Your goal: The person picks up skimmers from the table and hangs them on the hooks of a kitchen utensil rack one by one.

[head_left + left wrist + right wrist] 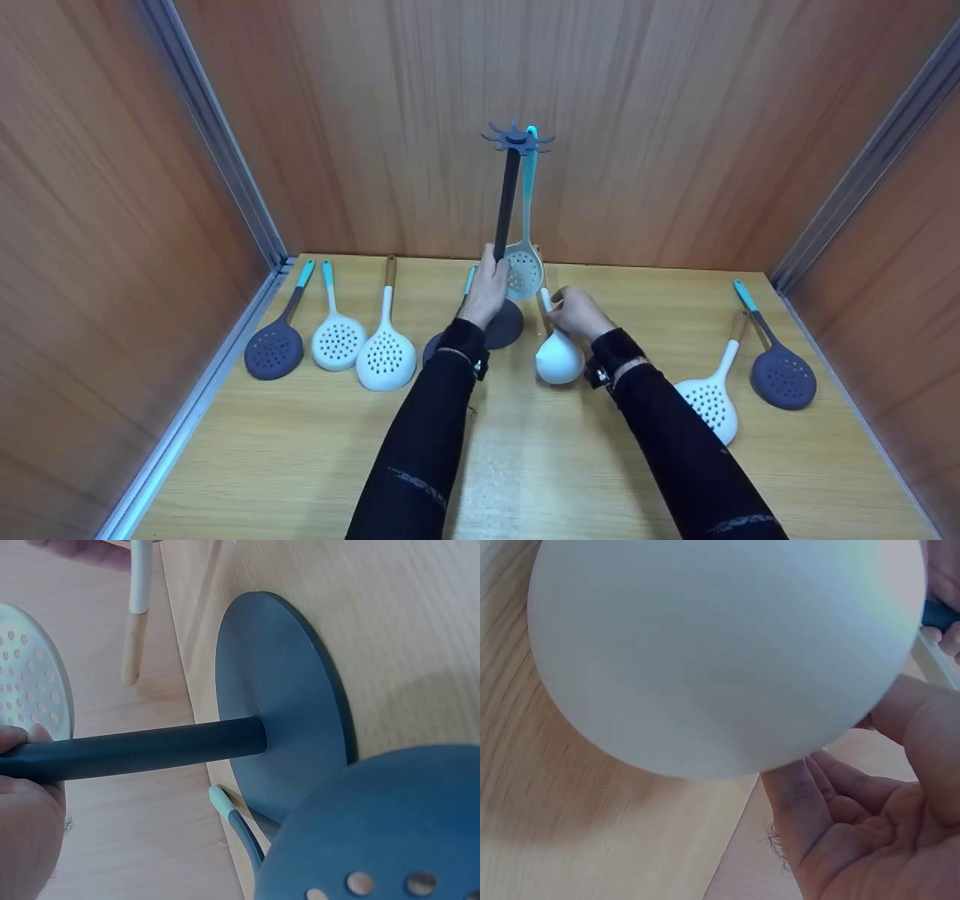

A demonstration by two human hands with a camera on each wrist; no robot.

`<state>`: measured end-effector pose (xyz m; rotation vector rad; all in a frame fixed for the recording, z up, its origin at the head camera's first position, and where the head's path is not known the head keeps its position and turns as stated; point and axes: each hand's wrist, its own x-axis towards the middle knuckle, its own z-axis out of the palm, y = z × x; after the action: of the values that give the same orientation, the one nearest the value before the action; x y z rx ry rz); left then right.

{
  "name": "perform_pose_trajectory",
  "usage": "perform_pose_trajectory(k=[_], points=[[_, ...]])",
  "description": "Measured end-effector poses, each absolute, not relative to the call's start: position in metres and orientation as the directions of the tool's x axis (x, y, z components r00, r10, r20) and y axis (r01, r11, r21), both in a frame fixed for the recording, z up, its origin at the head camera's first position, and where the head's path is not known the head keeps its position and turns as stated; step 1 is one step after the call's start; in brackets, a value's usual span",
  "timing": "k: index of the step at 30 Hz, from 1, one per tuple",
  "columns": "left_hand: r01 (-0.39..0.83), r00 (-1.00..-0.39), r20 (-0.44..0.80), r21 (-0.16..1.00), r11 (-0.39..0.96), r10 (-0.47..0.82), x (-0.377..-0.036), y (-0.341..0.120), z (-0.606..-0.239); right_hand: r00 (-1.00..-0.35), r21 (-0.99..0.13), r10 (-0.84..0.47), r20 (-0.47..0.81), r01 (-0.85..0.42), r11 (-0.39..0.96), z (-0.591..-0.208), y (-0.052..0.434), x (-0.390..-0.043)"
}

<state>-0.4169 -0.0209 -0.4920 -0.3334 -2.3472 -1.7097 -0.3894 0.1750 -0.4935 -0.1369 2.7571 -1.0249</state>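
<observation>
My left hand (487,285) grips the black pole (508,195) of a utensil stand, whose spiked hook top (517,139) rises above it. The stand's round base (277,690) is on the table. From the hooks hangs a pale blue skimmer (523,271) with a perforated head, close beside the left hand. My right hand (581,313) pinches a white ladle (559,360) by its neck just above the bowl. The ladle's wooden handle end (135,649) points toward the back wall. The bowl (720,652) hides part of the right fingers in the right wrist view.
To the left lie a dark skimmer (274,349), a pale blue skimmer (339,341) and a white skimmer (386,360). Another dark skimmer (390,825) lies by the stand, partly behind my left arm. A white skimmer (709,405) and dark skimmer (783,376) lie right. Wooden walls surround the table.
</observation>
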Motion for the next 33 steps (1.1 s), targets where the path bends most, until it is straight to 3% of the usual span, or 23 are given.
perform_pose_trajectory(k=[26,33], points=[[0.281,-0.959,0.279,0.91,0.304,0.051,-0.418,-0.02,-0.492,-0.972,-0.717,-0.163,-0.169,0.008,0.697,-0.478,0.187,-0.386],[0.323,-0.946,0.321,0.9,0.293,0.057,-0.418,-0.019,-0.492,-0.972,-0.757,-0.179,-0.154,-0.001,0.654,-0.475,0.19,-0.386]])
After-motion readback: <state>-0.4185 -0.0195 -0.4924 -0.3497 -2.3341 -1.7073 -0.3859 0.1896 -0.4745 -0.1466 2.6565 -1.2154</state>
